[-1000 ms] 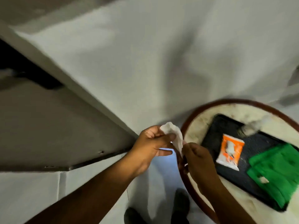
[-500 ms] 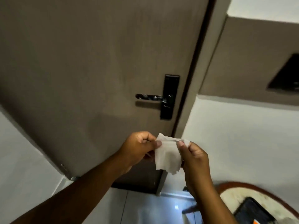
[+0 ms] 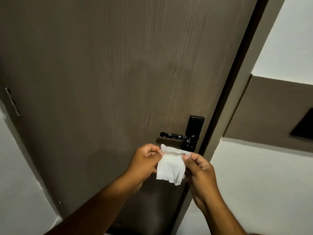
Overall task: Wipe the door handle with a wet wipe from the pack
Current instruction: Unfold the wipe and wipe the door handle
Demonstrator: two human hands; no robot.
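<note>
A white wet wipe (image 3: 170,167) hangs spread between my two hands, pinched at its top corners. My left hand (image 3: 144,160) grips the left corner and my right hand (image 3: 201,168) grips the right corner. Just above the wipe is the black lever door handle (image 3: 171,135), pointing left from a tall black lock plate (image 3: 194,131) on the brown wooden door (image 3: 118,73). The wipe is close below the handle and does not touch it. The pack is out of view.
The door frame (image 3: 237,92) runs up the right of the door. White wall with a brown panel (image 3: 271,112) and a dark plate (image 3: 303,128) lies to the right. A door hinge (image 3: 12,101) shows at the left edge.
The view swung from the round table with the tray and orange pack to the door. Both hands carried the wipe up toward the handle and spread it wider.
</note>
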